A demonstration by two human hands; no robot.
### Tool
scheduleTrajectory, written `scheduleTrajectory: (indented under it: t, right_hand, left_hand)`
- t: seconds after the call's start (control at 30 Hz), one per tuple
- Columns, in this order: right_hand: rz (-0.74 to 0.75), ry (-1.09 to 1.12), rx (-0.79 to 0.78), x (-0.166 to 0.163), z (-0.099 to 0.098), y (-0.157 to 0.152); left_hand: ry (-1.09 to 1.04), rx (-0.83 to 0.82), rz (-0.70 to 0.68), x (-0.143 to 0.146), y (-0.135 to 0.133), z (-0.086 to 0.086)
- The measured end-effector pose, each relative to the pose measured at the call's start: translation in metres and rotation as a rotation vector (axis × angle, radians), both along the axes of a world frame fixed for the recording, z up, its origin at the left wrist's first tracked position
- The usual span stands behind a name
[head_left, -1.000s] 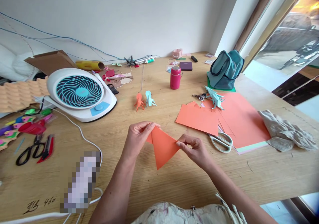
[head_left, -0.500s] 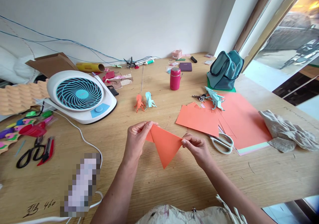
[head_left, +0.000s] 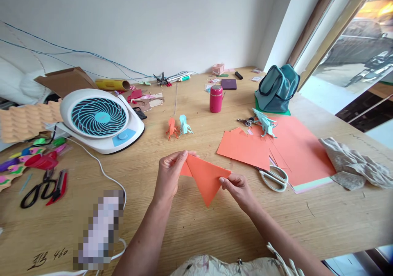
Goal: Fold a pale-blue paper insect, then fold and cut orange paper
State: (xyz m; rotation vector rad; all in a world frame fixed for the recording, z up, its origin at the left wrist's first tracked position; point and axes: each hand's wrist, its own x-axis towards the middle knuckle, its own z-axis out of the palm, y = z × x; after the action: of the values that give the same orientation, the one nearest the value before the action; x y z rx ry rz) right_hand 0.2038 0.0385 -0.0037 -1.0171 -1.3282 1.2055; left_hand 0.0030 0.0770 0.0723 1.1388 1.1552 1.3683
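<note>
A folded sheet of orange paper [head_left: 206,180] hangs between my hands above the wooden table, its pointed corner downward. My left hand [head_left: 170,171] pinches its upper left corner, thumb in front. On the other side, my right hand [head_left: 236,186] grips the right edge a little below the corner, thumb on the near face. Behind the paper stand an orange folded-paper figure [head_left: 172,129] and a pale blue one [head_left: 184,124]. More orange paper [head_left: 242,147] lies beyond my right hand, with white-handled scissors [head_left: 274,179] partly under it.
A white fan [head_left: 100,118] stands at the left, its cable running forward. Black-handled scissors [head_left: 37,192] and a red cutter [head_left: 59,186] lie left. A pink flask [head_left: 216,99] stands behind; a teal bag [head_left: 277,88], a larger blue paper figure [head_left: 264,122] and a crumpled cloth [head_left: 357,163] are right.
My right hand has shifted its hold from the paper's right corner to the edge slightly below it. The lower point of the paper has swung a little to the right.
</note>
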Motion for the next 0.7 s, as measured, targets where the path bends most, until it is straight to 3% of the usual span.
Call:
scheduleTrajectory:
  t: [0.2,0.37,0.43,0.53,0.63,0.7]
  right_hand:
    - [-0.063,-0.034,0.037,0.004,-0.002,0.001]
    - [-0.188,-0.044,0.114,0.012,0.009,0.004]
    - [-0.251,-0.074,0.243,0.014,0.015,0.004]
    - [-0.292,-0.259,0.541,0.015,0.017,0.002]
    - [-0.291,-0.486,0.739,0.014,0.008,-0.001]
    - [-0.285,-0.606,0.819,0.013,0.0,-0.002]
  left_hand:
    - [0.001,0.002,-0.052,-0.003,-0.002,0.002]
    - [0.03,0.004,-0.072,-0.008,0.003,0.0]
    - [0.014,-0.029,-0.079,-0.009,0.004,-0.001]
    - [-0.074,-0.118,-0.227,-0.006,0.001,-0.001]
    - [-0.133,-0.122,-0.379,0.0,-0.006,0.001]
    - [-0.116,-0.131,-0.362,0.004,-0.009,0.002]
